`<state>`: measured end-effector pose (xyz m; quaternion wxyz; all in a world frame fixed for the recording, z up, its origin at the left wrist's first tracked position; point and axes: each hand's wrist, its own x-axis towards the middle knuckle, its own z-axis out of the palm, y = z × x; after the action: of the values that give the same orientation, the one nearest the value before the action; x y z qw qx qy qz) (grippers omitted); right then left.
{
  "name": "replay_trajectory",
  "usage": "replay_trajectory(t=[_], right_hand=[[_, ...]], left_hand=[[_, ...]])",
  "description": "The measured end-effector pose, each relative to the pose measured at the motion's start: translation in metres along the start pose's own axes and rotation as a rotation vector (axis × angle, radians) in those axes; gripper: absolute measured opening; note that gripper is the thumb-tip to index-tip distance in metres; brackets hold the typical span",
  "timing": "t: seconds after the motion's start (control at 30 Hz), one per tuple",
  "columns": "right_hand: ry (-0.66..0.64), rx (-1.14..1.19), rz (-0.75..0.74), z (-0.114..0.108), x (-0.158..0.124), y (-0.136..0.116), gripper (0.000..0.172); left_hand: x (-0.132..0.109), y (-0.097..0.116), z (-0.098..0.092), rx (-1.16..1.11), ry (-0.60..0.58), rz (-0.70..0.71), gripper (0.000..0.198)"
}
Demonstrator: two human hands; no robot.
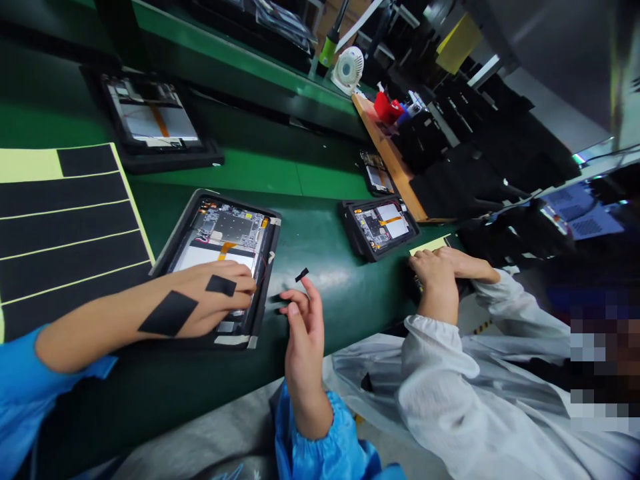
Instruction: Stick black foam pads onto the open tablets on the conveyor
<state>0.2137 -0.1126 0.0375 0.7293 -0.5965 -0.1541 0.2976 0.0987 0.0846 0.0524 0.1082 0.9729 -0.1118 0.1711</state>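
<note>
Holding our left hand [210, 310] over the near part of the open tablet [233, 227], we have its fingers bent and close together; their tips are hidden, so we cannot tell whether they grip anything. Two black patches [169, 313] lie on the back of that hand and wrist. Just right of the tablet we raise our right hand [306, 333], thumb and fingers apart, a small black strip [302, 274] at one fingertip. Left of the tablet lies a yellow sheet [27, 165] bearing wide black bands [60, 197]. Beyond the tablet we see a second device [163, 120]; well right of it, a third device [383, 223], near a co-worker's hands [434, 268]
</note>
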Motion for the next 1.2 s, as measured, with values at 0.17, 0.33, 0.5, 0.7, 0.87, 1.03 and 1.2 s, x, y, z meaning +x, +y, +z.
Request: replay_trajectory(t=[0.17, 0.33, 0.5, 0.7, 0.87, 1.03, 1.2], right_hand=[[-0.007, -0.019, -0.019, 0.0, 0.0, 0.0, 0.046], [-0.014, 0.044, 0.032, -0.001, 0.001, -0.004, 0.045], [-0.027, 0.161, 0.159, 0.003, 0.001, -0.014, 0.045], [-0.179, 0.341, 0.409, 0.008, -0.005, -0.032, 0.041], [-0.238, 0.406, 0.54, 0.01, -0.008, -0.036, 0.036], [-0.257, 0.384, 0.573, 0.015, -0.009, -0.032, 0.032], [-0.272, 0.281, 0.566, 0.02, -0.007, -0.029, 0.039]], left_hand=[[0.009, -0.021, 0.002, -0.24, 0.11, 0.085, 0.032], [0.013, -0.017, -0.001, -0.427, -0.053, 0.087, 0.029], [0.015, -0.03, 0.015, -0.425, 0.01, 0.101, 0.036], [0.024, -0.035, 0.012, -0.411, -0.012, 0.004, 0.044], [0.025, -0.045, 0.009, -0.364, 0.007, -0.013, 0.049], [0.026, -0.057, 0.028, -0.325, 0.155, -0.005, 0.048], [0.025, -0.068, 0.033, -0.297, 0.194, 0.061, 0.039]])
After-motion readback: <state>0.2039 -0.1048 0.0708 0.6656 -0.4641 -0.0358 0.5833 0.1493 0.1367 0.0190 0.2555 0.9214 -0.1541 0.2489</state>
